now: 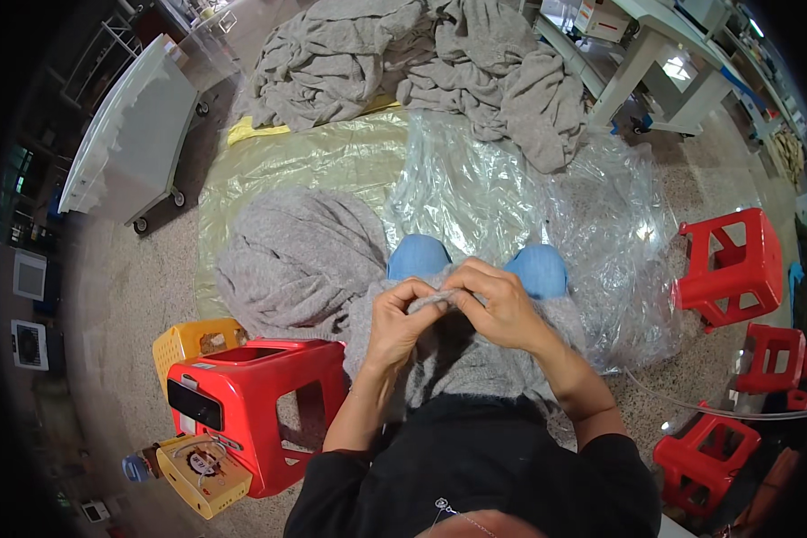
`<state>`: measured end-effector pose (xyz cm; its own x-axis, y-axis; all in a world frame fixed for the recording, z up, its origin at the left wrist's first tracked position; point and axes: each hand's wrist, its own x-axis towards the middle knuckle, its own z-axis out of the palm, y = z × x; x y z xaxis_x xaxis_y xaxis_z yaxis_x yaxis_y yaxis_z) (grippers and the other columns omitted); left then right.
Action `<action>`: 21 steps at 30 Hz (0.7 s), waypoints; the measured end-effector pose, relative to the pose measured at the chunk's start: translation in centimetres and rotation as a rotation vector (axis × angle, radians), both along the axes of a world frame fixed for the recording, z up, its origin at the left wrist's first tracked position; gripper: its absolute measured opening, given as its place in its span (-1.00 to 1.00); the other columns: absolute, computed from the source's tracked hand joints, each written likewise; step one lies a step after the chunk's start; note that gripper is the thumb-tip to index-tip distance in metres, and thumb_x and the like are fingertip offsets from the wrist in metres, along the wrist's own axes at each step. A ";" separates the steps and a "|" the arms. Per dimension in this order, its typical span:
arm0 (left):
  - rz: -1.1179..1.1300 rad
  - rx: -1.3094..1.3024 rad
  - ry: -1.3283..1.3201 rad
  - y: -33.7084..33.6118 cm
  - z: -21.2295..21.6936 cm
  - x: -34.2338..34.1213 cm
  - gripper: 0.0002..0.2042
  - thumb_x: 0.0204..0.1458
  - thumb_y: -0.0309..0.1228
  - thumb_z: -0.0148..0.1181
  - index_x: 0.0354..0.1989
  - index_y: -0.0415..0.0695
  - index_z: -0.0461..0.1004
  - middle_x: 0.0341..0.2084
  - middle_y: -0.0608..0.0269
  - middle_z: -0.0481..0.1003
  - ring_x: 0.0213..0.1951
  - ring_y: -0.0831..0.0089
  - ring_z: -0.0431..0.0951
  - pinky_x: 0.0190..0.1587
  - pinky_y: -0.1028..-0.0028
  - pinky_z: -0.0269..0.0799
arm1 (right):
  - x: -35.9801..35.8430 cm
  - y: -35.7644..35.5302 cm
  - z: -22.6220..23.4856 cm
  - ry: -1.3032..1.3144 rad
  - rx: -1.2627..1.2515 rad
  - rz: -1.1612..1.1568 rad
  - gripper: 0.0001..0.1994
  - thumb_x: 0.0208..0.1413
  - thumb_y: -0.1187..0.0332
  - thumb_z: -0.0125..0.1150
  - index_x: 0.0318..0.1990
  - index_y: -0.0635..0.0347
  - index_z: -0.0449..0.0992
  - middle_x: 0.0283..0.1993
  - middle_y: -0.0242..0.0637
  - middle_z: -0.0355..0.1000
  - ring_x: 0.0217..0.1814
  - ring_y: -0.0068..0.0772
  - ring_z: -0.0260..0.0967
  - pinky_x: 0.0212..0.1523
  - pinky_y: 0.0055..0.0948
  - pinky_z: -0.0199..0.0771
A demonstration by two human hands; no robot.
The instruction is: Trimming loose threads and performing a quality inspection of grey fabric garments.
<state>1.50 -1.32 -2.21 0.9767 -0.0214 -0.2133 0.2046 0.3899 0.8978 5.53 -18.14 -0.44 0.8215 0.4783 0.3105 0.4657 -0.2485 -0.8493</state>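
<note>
Grey knitted fabric point(475, 369) lies across my lap, between and over my legs in blue jeans. My left hand point(402, 321) pinches a fold of it between thumb and fingers. Right beside it, my right hand point(495, 303) grips the same fold, so the two hands nearly touch above my knees. Whether a needle or thread is between the fingertips is too small to make out. A rounded heap of the same grey fabric point(298, 255) rests on the floor sheet at my left, next to my left knee.
More grey fabric point(332, 67) is piled at the far end of the plastic sheeting point(475, 175). A red stool point(242, 386) stands at my left with a phone point(195, 405) and a yellow box point(204, 475). Another red stool point(735, 269) is at right. A white wheeled cart point(134, 134) stands far left.
</note>
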 end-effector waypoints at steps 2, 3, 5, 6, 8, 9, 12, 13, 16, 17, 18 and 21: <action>-0.117 0.165 -0.029 0.0 -0.1 -0.1 -0.95 -0.10 -0.61 0.22 -0.45 -0.21 0.49 -0.49 0.43 0.48 -0.41 0.72 0.40 -0.33 0.69 0.28 | -0.2 0.1 0.1 0.025 -0.046 -0.030 -0.94 0.07 0.52 0.11 -0.30 0.27 0.44 -0.37 -0.25 0.40 -0.34 -0.44 0.38 -0.32 -0.52 0.33; -0.118 0.165 -0.028 0.1 -0.1 0.1 -0.95 -0.10 -0.61 0.22 -0.45 -0.21 0.49 -0.49 0.43 0.48 -0.41 0.72 0.40 -0.33 0.69 0.28 | -0.3 0.4 -0.2 0.027 -0.046 -0.031 -0.94 0.07 0.52 0.11 -0.30 0.27 0.44 -0.37 -0.25 0.40 -0.34 -0.44 0.38 -0.32 -0.52 0.33; -0.123 0.085 0.020 0.1 -0.2 0.4 -0.95 -0.09 -0.59 0.23 -0.44 -0.21 0.50 -0.49 0.43 0.47 -0.41 0.72 0.38 -0.33 0.70 0.24 | -0.5 0.9 -1.3 0.497 0.298 -0.080 -0.98 0.07 0.55 0.10 -0.34 0.29 0.43 -0.38 -0.37 0.39 -0.32 -0.62 0.32 -0.31 -0.57 0.32; -0.123 0.085 0.022 0.1 -0.2 0.4 -0.95 -0.09 -0.59 0.23 -0.44 -0.21 0.50 -0.49 0.43 0.47 -0.41 0.72 0.38 -0.33 0.70 0.24 | -0.3 1.0 -1.4 0.498 0.299 -0.080 -0.98 0.07 0.55 0.10 -0.34 0.29 0.43 -0.38 -0.37 0.39 -0.32 -0.62 0.32 -0.31 -0.57 0.32; -0.047 0.033 0.054 -0.3 0.0 0.7 -0.92 -0.13 -0.63 0.25 -0.46 -0.22 0.49 -0.52 0.40 0.48 -0.45 0.68 0.42 -0.33 0.67 0.31 | 0.2 0.9 -1.4 0.604 0.387 -0.083 -0.99 0.07 0.56 0.11 -0.34 0.30 0.42 -0.38 -0.47 0.36 -0.28 -0.72 0.25 -0.30 -0.61 0.30; -0.050 0.032 0.053 -0.7 0.1 0.9 -0.92 -0.13 -0.63 0.25 -0.46 -0.22 0.49 -0.52 0.40 0.48 -0.45 0.68 0.42 -0.33 0.67 0.31 | 0.3 0.8 -1.6 0.603 0.387 -0.086 -0.99 0.07 0.56 0.11 -0.34 0.30 0.42 -0.38 -0.47 0.36 -0.28 -0.72 0.25 -0.30 -0.61 0.30; 0.099 0.019 0.004 -1.3 0.3 1.3 -0.90 -0.14 -0.67 0.26 -0.44 -0.24 0.50 -0.48 0.31 0.51 -0.41 0.61 0.48 -0.27 0.63 0.39 | 0.7 0.5 -1.4 0.381 0.265 -0.105 -0.98 0.08 0.54 0.11 -0.34 0.30 0.42 -0.37 -0.47 0.36 -0.29 -0.72 0.25 -0.31 -0.62 0.29; 0.087 0.061 0.005 -1.0 0.1 1.2 -0.89 -0.15 -0.69 0.26 -0.43 -0.26 0.50 -0.45 0.26 0.52 -0.37 0.58 0.50 -0.23 0.61 0.41 | 0.5 0.6 -1.2 0.360 0.228 -0.118 -0.96 0.04 0.53 0.13 -0.36 0.31 0.42 -0.39 -0.36 0.37 -0.36 -0.59 0.31 -0.34 -0.56 0.32; 0.071 0.125 -0.044 -0.3 -0.5 0.7 -0.89 -0.14 -0.71 0.24 -0.42 -0.30 0.50 -0.41 0.19 0.53 -0.33 0.53 0.51 -0.20 0.57 0.43 | 0.0 0.6 -0.6 0.171 0.114 -0.140 -0.93 0.01 0.49 0.15 -0.38 0.30 0.41 -0.40 -0.22 0.38 -0.43 -0.35 0.38 -0.39 -0.43 0.36; 0.074 0.148 -0.071 -0.2 -0.7 0.6 -0.90 -0.13 -0.72 0.23 -0.42 -0.32 0.49 -0.40 0.17 0.53 -0.33 0.52 0.52 -0.20 0.56 0.43 | -0.2 0.6 -0.5 0.028 0.033 -0.145 -0.92 0.00 0.47 0.14 -0.39 0.29 0.40 -0.39 -0.18 0.37 -0.44 -0.24 0.40 -0.41 -0.38 0.36; 0.075 0.147 -0.084 -0.2 -0.6 0.3 -0.90 -0.13 -0.73 0.20 -0.42 -0.33 0.49 -0.39 0.15 0.53 -0.29 0.51 0.51 -0.16 0.54 0.43 | -0.7 0.9 -0.7 -0.086 -0.008 -0.176 -0.92 -0.01 0.45 0.12 -0.39 0.24 0.38 -0.37 -0.17 0.36 -0.44 -0.08 0.39 -0.49 -0.27 0.36; 0.220 0.148 -0.185 -0.9 -1.3 0.0 -0.89 -0.16 -0.75 0.14 -0.46 -0.30 0.46 -0.40 0.13 0.53 -0.30 0.49 0.50 -0.16 0.54 0.40 | -1.3 0.9 -0.5 -0.278 -0.205 -0.170 -0.86 -0.12 0.58 0.10 -0.33 0.25 0.40 -0.41 -0.17 0.32 -0.47 -0.11 0.37 -0.52 -0.31 0.37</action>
<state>1.52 -2.25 -3.51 0.9770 0.2124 -0.0166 -0.0421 0.2688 0.9623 4.27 -17.25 -0.96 0.7925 0.4179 0.4441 0.6085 -0.4939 -0.6211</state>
